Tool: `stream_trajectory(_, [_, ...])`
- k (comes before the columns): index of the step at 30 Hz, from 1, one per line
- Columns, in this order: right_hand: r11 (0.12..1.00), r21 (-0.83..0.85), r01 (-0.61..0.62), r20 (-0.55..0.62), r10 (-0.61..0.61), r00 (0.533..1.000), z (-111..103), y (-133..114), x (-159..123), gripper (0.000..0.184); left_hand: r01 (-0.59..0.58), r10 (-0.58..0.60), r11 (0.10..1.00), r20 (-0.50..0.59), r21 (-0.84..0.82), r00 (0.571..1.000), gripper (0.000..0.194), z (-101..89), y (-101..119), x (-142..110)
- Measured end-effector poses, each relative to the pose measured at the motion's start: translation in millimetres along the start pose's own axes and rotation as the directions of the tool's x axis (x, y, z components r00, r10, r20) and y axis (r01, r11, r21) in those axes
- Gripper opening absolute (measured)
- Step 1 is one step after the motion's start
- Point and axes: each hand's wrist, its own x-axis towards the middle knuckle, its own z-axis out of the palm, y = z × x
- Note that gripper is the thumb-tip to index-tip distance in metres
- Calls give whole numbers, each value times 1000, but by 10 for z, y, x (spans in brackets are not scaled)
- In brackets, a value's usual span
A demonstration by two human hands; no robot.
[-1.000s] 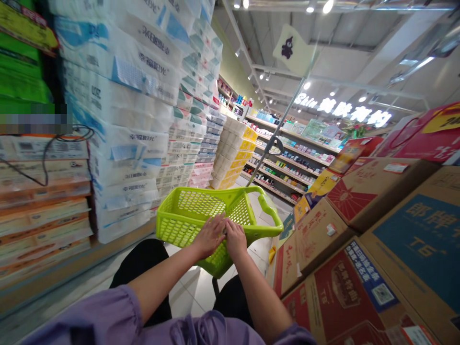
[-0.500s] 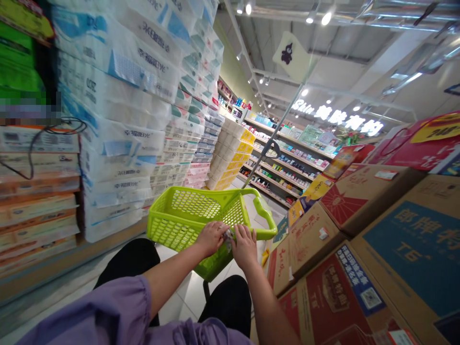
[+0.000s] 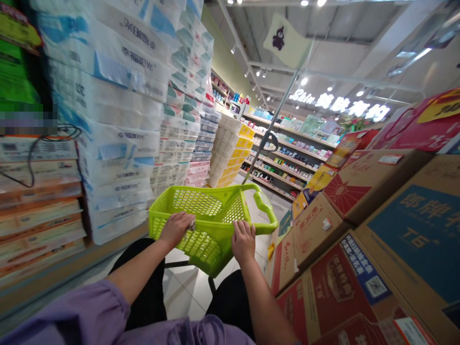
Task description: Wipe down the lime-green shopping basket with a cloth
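A lime-green plastic shopping basket with a lattice wall stands in front of me in a shop aisle, empty as far as I can see. My left hand is closed on the basket's near rim, with a small pale scrap showing at its fingertips. My right hand grips the near rim further right, fingers curled over the edge. The basket's thick green handle sticks out on its far right side.
Tall stacks of wrapped tissue packs line the left. Cardboard cartons are piled close on the right. Stocked shelves run across the far end. A metal pole with a flag rises beyond the basket. Tiled floor lies below.
My hands were together at the middle of the near rim, fingering a small scrap. They have moved apart: the left slid left along the rim, the right stayed on the right.
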Motion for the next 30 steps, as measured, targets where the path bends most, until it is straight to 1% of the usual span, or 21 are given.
stream_trajectory(3, [1000, 11, -9, -24, 10, 1000, 3, -87, -18, 39, 112, -113, 992, 13, 64, 993, 51, -83, -331, -105])
stream_trajectory(5, [1000, 6, -9, -30, 9, 1000, 13, -159, -42, 40, 177, -179, 980, 13, 90, 984, 51, -106, -424, -113])
stream_trajectory(6, [1000, -1, -11, -31, 11, 999, 23, -194, -57, 41, 210, -211, 973, 4, 95, 978, 50, -105, -426, -103])
stream_trajectory(8, [1000, -18, -19, -38, 18, 999, 51, -261, -92, 42, 251, -251, 964, -19, 84, 968, 49, -76, -337, -68])
stream_trajectory(10, [999, -32, -25, -49, 23, 999, 84, -315, -127, 42, 221, -220, 974, -30, 41, 975, 49, -12, -127, -27])
stream_trajectory(12, [999, -38, -27, -49, 25, 998, 107, -354, -151, 42, 120, -121, 992, -37, -27, 992, 49, 78, 179, 10])
stream_trajectory(14, [999, -46, -21, -47, 19, 999, 107, -371, -150, 42, -5, -1, 996, -69, -94, 998, 54, 172, 518, 46])
stream_trajectory(16, [998, -64, -4, -52, 1, 999, 71, -350, -114, 41, -138, 127, 980, -85, -144, 988, 57, 242, 793, 87])
stream_trajectory(17, [997, -73, 12, -49, -16, 999, 38, -320, -84, 39, -187, 175, 970, -85, -158, 981, 57, 264, 877, 109])
stream_trajectory(18, [996, -78, 37, -38, -40, 998, -6, -273, -49, 37, -222, 212, 961, -80, -165, 974, 56, 275, 917, 130])
stream_trajectory(19, [995, -79, 65, -19, -66, 998, -58, -210, -12, 35, -245, 237, 955, -66, -167, 969, 56, 278, 911, 147])
stream_trajectory(21, [992, -77, 105, 11, -104, 995, -176, -46, 46, 30, -255, 254, 954, -30, -159, 967, 58, 265, 789, 159])
stream_trajectory(22, [991, -84, 100, 0, -100, 995, -233, 44, 60, 29, -245, 245, 958, -16, -150, 969, 58, 255, 697, 153])
stream_trajectory(24, [992, -112, 62, -57, -69, 996, -324, 207, 55, 29, -192, 191, 972, -20, -136, 981, 57, 234, 528, 123])
stream_trajectory(26, [989, -132, 60, -74, -70, 995, -362, 303, 17, 31, -109, 99, 983, -71, -146, 992, 55, 222, 469, 96])
stream_trajectory(27, [988, -139, 63, -71, -73, 995, -360, 317, -5, 33, -82, 66, 983, -101, -166, 993, 53, 220, 500, 93])
stream_trajectory(28, [987, -146, 60, -67, -71, 995, -347, 310, -24, 34, -80, 56, 977, -125, -195, 991, 49, 219, 570, 100])
stream_trajectory(29, [987, -156, 47, -70, -59, 996, -326, 286, -39, 35, -104, 73, 968, -139, -227, 988, 44, 220, 673, 116])
stream_trajectory(30, [986, -166, 28, -79, -42, 996, -301, 252, -49, 35, -153, 120, 955, -142, -255, 983, 40, 222, 797, 138])
